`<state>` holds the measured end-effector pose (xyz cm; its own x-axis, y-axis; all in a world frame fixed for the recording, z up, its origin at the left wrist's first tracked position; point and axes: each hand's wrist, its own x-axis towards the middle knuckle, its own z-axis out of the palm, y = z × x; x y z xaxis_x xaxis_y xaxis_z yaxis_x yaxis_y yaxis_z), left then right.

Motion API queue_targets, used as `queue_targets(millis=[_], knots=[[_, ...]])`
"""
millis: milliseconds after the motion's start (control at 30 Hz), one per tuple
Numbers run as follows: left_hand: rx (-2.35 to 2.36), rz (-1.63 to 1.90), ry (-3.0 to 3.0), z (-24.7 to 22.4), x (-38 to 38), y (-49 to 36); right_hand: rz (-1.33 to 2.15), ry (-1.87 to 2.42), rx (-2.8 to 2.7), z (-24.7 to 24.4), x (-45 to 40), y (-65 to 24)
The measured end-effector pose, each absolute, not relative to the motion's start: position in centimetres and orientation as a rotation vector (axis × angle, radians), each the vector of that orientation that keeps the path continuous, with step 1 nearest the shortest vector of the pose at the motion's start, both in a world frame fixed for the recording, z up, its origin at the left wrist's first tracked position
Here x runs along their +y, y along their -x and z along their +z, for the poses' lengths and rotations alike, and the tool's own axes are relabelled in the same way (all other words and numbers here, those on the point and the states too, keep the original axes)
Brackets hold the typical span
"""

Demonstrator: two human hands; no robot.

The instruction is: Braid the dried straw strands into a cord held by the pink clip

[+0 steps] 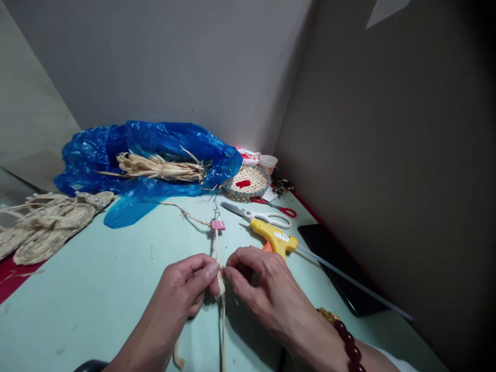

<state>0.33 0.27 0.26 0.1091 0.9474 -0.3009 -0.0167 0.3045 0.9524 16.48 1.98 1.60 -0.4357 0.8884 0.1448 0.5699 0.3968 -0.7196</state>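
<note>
A pale fibre strand [217, 248] runs from a pink binder clip [217, 225] toward me, with loose ends hanging below my fingers. My left hand [189, 283] pinches the strand between thumb and fingers. Close on its right, my right hand [263, 287] has thumb and index fingertip pressed together at the same spot, on a thin bit of the fibre. A thinner twisted cord [188, 214] leads from the clip up to the left. Beaded bracelets [346, 338] circle the right wrist.
Behind lies a blue plastic bag [155, 135] with a fibre bundle [158, 168]. Woven sandals [58, 227] are at left. To the right are a round basket [248, 188], white scissors [267, 218], red scissors [275, 205], a yellow glue gun [274, 236] and a black tablet [341, 274].
</note>
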Motion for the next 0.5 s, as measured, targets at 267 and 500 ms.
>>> queue_targets(millis=[267, 500], knots=[[1.251, 0.897, -1.041, 0.88, -0.02, -0.46, 0.946, 1.253, -2.036, 1.88, 2.44, -16.41], [1.278, 0.915, -1.085, 0.67, 0.27, -0.41, 0.989, 1.246, -2.021, 2.01, 2.37, -16.43]])
